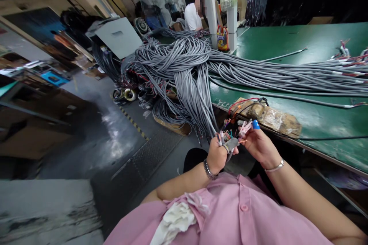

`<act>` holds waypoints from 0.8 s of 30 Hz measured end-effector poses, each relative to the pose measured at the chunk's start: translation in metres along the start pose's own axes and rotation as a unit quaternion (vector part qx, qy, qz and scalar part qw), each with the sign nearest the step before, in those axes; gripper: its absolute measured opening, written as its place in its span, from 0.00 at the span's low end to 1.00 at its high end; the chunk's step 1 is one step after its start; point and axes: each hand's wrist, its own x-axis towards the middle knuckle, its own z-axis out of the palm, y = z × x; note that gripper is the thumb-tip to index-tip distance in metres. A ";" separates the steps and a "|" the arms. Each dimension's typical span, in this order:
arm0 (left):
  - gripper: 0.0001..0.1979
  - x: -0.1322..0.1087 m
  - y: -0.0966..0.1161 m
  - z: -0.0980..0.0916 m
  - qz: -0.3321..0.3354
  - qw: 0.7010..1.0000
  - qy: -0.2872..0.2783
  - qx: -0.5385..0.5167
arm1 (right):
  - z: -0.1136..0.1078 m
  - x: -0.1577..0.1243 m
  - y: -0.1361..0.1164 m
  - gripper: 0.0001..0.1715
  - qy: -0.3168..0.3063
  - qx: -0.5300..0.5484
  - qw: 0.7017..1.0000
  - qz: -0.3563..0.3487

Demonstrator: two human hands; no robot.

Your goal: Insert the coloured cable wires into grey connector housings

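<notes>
My left hand (217,156) is closed around the ends of several grey cables (231,144). Thin coloured wires (229,134) fan out from the stripped ends just above it. Close by on the right, my right hand (263,147) pinches a small pale pink and white piece (245,128), whose exact kind I cannot make out. A blue finger cover (255,124) sits on one of its fingertips. A thin orange wire (243,141) runs in the gap between the hands.
A large heap of grey cables (175,55) spills over the end of the green table (316,120). A worn wooden block (273,118) with wires lies at its near edge. White posts (211,7) rise from the table; a person in a white shirt (192,17) is behind.
</notes>
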 end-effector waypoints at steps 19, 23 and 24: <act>0.19 -0.003 0.000 0.000 -0.004 0.997 -0.019 0.071 | 0.004 0.002 0.006 0.18 0.025 -0.025 0.999 -0.034; 0.19 -0.005 0.003 0.000 0.003 0.998 -0.017 0.059 | 0.000 0.001 0.009 0.19 0.013 0.012 1.000 -0.015; 0.19 -0.006 0.004 -0.001 0.007 0.998 -0.016 0.056 | 0.000 0.001 0.009 0.20 0.009 0.017 1.000 -0.010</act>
